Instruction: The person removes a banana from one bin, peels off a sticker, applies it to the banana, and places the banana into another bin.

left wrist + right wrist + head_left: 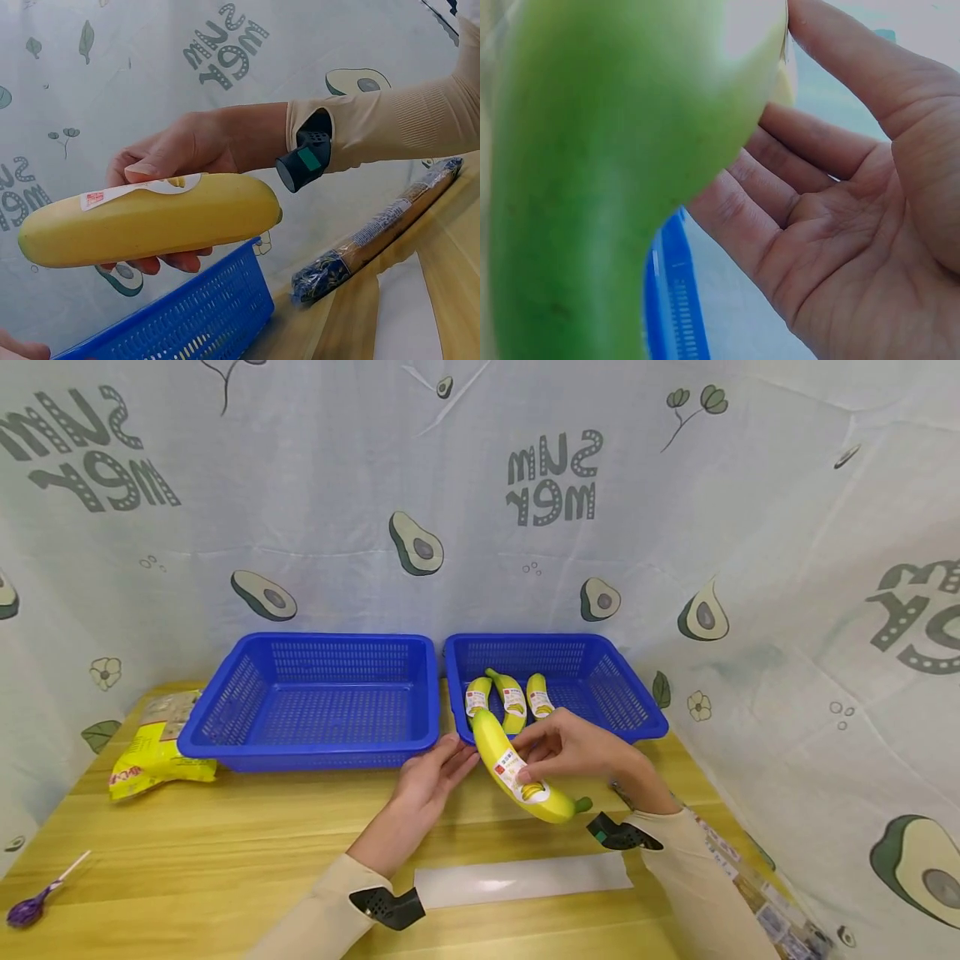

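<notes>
My right hand [577,747] holds a yellow banana [495,747] with a white label just above the wooden table, in front of the right blue basket [645,710]. In the left wrist view its thumb lies on top of the banana [150,225] and its fingers [172,261] curl underneath. The right wrist view shows the banana [607,172] close up against that hand's fingers [780,187]. My left hand [435,772] lies open on the table, fingertips close beside the banana's far end. Three labelled bananas [512,697] lie in the right basket. The left blue basket [315,752] holds nothing.
A yellow snack bag [153,747] lies left of the baskets and a purple lollipop [30,908] sits near the front left edge. A white flat strip [525,877] lies between my forearms. A long wrapped packet [382,225] lies at the table's right edge. Printed cloth walls surround the table.
</notes>
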Available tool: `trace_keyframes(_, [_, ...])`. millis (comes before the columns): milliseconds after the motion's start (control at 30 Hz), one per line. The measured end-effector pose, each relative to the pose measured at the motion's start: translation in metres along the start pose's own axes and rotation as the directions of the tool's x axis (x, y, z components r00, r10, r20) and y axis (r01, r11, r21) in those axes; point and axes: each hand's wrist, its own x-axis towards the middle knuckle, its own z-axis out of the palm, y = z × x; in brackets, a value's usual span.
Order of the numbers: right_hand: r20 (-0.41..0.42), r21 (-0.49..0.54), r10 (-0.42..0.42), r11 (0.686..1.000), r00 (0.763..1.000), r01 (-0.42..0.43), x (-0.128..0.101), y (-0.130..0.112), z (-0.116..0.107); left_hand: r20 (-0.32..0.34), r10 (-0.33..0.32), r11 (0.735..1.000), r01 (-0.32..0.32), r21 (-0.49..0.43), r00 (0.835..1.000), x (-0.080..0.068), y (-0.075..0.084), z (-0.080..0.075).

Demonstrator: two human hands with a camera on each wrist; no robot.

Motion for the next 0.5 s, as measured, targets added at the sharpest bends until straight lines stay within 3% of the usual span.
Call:
trace_keyframes(200, [-0.037,0.024,0.025,0.999,0.999,-0.024,0.0,-0.003,-0.011,-0.026,-0.008,0.996,0.006,-0.09,1.0,0.004,0.001,0.004])
trace_keyframes(500, [-0.101,0.046,0.062,0.997,0.993,-0.057,0.009,0.001,-0.033,0.012,-0.021,0.991,0.022,-0.133,1.0,0.007,0.001,0.008])
